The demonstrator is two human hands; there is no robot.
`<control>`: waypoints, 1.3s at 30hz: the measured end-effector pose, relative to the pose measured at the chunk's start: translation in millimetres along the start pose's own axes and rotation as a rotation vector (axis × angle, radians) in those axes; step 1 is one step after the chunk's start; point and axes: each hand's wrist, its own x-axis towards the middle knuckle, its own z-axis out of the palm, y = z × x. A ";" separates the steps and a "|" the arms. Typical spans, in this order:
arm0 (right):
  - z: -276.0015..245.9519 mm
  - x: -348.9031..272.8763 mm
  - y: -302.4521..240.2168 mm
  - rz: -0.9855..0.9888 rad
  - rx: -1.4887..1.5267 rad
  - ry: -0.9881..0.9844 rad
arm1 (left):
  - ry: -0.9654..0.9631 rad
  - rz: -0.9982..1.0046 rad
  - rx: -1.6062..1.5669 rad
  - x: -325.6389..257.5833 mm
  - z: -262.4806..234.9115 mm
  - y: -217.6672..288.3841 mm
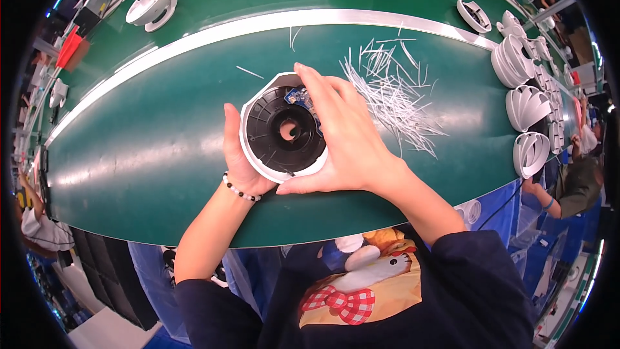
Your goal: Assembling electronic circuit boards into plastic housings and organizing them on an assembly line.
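White-rimmed and black inside, a round plastic housing (282,130) with a small blue circuit board at its upper edge sits at the centre of the frame above a green conveyor belt (142,155). The left hand (240,158) cups it from below, fingers closed on the rim; the right hand (342,139) clasps its right side. Thin white plastic strips (394,90) litter the belt at upper right, near stacked white shells (526,106).

White strips (394,94) right; bare belt (142,148) left
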 end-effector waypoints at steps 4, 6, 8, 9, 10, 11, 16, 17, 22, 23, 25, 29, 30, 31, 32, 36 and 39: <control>0.1 1.0 -1.6 0.007 0.048 0.004 | -0.019 0.013 -0.032 -2.7 3.3 -0.7; 5.2 4.0 0.5 -0.014 0.029 0.004 | 0.060 0.101 0.018 -3.3 7.9 0.1; 12.5 8.1 6.0 -0.047 -0.048 -0.044 | 0.199 0.191 0.027 -3.0 10.3 -0.8; 16.1 11.0 10.8 -0.048 -0.052 -0.042 | 0.270 0.226 0.045 -3.2 10.4 -1.0; 20.3 14.0 15.5 -0.105 0.020 -0.031 | 0.291 0.234 0.044 -3.4 12.4 0.0; 22.8 15.9 17.3 -0.163 0.092 -0.021 | 0.229 0.215 0.046 -2.1 10.9 3.9; 14.2 29.9 5.5 -0.293 0.082 -0.023 | 0.038 0.100 0.042 -6.3 -0.8 27.9; 14.4 30.6 6.9 -0.298 0.084 -0.028 | 0.040 0.089 0.022 -7.4 -1.8 28.4; 12.8 32.9 6.5 -0.367 0.092 -0.006 | 0.032 0.127 0.044 -8.2 1.8 30.2; 18.0 31.0 7.0 -0.365 0.100 -0.008 | 0.038 0.157 0.036 -8.8 0.3 28.4; 30.0 27.9 11.8 -0.325 0.119 0.070 | 0.103 0.198 0.028 -6.8 2.2 24.7; 38.3 22.6 7.8 -0.260 0.146 0.134 | 0.142 0.235 0.037 -6.9 2.6 23.4; 38.5 22.9 9.3 -0.256 0.146 0.135 | 0.133 0.242 0.040 -4.1 1.0 22.8; 37.6 23.6 10.3 -0.253 0.123 0.112 | 0.140 0.234 0.054 -2.6 1.9 23.8; 36.1 24.7 11.1 -0.251 0.099 0.088 | 0.163 0.217 0.076 0.1 1.4 26.5; 15.9 32.3 18.1 -0.465 -0.096 -0.135 | 0.122 0.059 0.045 7.8 -15.6 41.8; 19.6 40.7 35.1 -0.697 0.023 -0.089 | 0.186 0.005 0.084 10.6 -19.7 45.0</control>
